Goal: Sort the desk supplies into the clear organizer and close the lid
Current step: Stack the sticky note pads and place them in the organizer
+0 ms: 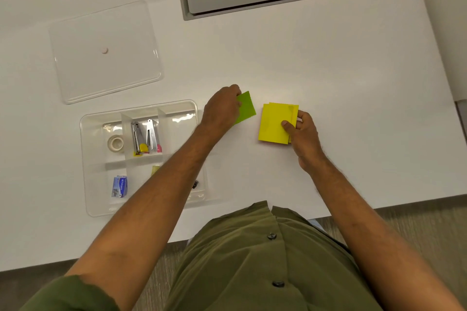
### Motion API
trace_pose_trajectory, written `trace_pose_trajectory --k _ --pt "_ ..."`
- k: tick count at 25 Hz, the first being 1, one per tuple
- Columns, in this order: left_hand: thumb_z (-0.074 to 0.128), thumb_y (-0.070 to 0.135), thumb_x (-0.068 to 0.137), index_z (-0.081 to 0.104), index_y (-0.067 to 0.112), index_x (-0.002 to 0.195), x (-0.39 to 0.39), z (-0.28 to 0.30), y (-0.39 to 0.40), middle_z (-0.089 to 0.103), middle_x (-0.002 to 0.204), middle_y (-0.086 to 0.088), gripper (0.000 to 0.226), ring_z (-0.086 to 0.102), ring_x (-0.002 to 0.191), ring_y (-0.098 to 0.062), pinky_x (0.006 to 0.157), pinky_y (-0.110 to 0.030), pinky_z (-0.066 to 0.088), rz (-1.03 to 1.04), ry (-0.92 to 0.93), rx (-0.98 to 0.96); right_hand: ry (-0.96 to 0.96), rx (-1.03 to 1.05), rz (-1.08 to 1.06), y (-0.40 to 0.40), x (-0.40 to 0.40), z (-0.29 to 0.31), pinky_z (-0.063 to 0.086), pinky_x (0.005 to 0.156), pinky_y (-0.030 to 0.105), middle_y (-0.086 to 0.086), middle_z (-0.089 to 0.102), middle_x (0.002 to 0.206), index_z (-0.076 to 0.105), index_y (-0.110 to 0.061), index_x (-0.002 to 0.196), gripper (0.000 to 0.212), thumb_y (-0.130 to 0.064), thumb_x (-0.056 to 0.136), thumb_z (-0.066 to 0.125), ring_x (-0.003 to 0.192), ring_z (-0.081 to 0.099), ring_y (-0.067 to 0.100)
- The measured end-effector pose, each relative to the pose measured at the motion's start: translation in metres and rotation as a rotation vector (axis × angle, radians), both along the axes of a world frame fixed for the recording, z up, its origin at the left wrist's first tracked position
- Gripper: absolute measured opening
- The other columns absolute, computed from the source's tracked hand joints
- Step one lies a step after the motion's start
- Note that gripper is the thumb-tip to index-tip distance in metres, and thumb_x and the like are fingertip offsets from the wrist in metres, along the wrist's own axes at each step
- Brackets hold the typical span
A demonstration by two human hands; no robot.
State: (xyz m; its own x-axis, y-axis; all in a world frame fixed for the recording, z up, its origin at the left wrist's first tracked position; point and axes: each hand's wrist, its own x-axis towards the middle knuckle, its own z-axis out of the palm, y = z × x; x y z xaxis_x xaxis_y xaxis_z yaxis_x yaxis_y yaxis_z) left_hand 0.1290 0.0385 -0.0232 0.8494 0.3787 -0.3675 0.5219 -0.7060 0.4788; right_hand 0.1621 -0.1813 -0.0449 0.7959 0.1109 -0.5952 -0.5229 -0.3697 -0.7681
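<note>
Left hand [222,108] half-covers green pad [245,107]; organizer [87,159] partly arm-hidden.

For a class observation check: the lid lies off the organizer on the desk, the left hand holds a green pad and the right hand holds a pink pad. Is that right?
Not quite. In the head view the right hand holds a yellow pad, not a pink one. The rest stands: the lid lies on the desk off the organizer, and the left hand holds the green pad.
</note>
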Motion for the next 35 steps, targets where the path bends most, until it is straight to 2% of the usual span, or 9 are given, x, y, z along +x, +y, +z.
trace_pose_trajectory --k 4,6,9,12,17,23,29,31,35 --pt "0.060 0.017 0.095 0.065 0.011 0.104 -0.025 0.020 -0.014 0.065 0.096 -0.006 0.012 0.056 0.083 -0.018 0.068 -0.028 0.040 0.424 -0.191 -0.447 -0.014 0.021 0.029 0.008 -0.012 0.014 0.053 0.068 0.015 0.012 0.059 0.132 0.045 -0.012 0.140 0.041 -0.010 0.101 0.057 0.106 0.060 0.018" --pt "0.061 0.016 0.094 0.066 0.013 0.102 -0.043 0.022 -0.020 0.068 0.097 -0.010 0.011 0.058 0.083 -0.017 0.073 -0.032 0.044 0.528 -0.236 -0.619 -0.012 0.053 0.040 0.017 -0.020 0.027 0.055 0.071 0.020 0.012 0.060 0.131 0.045 -0.013 0.141 0.039 -0.011 0.102 0.053 0.105 0.060 0.019" --pt "0.060 0.014 0.095 0.066 0.012 0.107 -0.070 0.025 -0.026 0.065 0.094 -0.002 0.014 0.057 0.083 -0.015 0.073 -0.031 0.046 0.581 -0.278 -0.660 -0.007 0.103 0.080 0.036 -0.035 0.048 0.056 0.081 0.035 0.001 0.063 0.119 0.046 -0.017 0.141 0.037 -0.011 0.105 0.046 0.101 0.062 0.016" --pt "0.058 0.017 0.097 0.065 0.011 0.117 -0.093 0.027 -0.028 0.066 0.105 -0.002 0.022 0.059 0.092 -0.016 0.075 -0.028 0.048 0.662 -0.318 -0.678 -0.023 0.142 0.135 0.053 -0.055 0.066 0.057 0.077 0.031 -0.012 0.062 0.105 0.047 -0.019 0.141 0.037 -0.012 0.106 0.043 0.093 0.063 0.008" --pt "0.057 0.018 0.099 0.060 0.012 0.127 -0.123 0.033 -0.018 0.067 0.119 -0.009 0.028 0.064 0.105 -0.023 0.077 -0.027 0.053 0.715 -0.358 -0.737 -0.059 0.127 0.253 0.082 -0.089 0.076 0.058 0.090 0.040 -0.001 0.063 0.126 0.050 -0.024 0.142 0.037 -0.022 0.107 0.039 0.109 0.064 0.016" --pt "0.057 0.025 0.098 0.055 0.021 0.137 -0.151 0.040 0.010 0.066 0.116 -0.008 0.039 0.064 0.104 -0.022 0.081 -0.036 0.057 0.721 -0.395 -0.619 -0.110 0.127 0.376 0.118 -0.114 0.082 0.053 0.097 0.037 -0.004 0.063 0.130 0.054 -0.028 0.140 0.043 -0.047 0.104 0.042 0.116 0.062 0.014" --pt "0.057 0.030 0.099 0.050 0.025 0.141 -0.177 0.054 0.047 0.061 0.118 0.000 0.043 0.060 0.094 -0.008 0.076 -0.021 0.052 0.601 -0.385 -0.447 -0.218 0.074 0.448 0.152 -0.121 0.077 0.057 0.085 0.026 0.001 0.065 0.130 0.051 -0.021 0.144 0.046 -0.022 0.099 0.060 0.111 0.065 0.016" --pt "0.058 0.033 0.099 0.046 0.023 0.144 -0.195 0.053 0.064 0.057 0.128 -0.002 0.048 0.057 0.109 -0.012 0.088 -0.023 0.049 0.466 -0.369 -0.241 -0.246 0.046 0.433 0.165 -0.120 0.078 0.055 0.084 0.022 0.002 0.063 0.132 0.048 -0.021 0.144 0.045 -0.021 0.100 0.059 0.110 0.063 0.014" --pt "0.060 0.042 0.096 0.037 0.015 0.149 -0.242 0.032 0.096 0.039 0.154 -0.011 0.065 0.034 0.142 -0.028 0.116 -0.046 0.035 0.198 -0.202 0.104 -0.313 -0.106 0.496 0.184 -0.118 0.078 0.049 0.080 0.024 0.005 0.061 0.129 0.038 -0.021 0.149 0.051 -0.021 0.102 0.056 0.102 0.057 0.013"
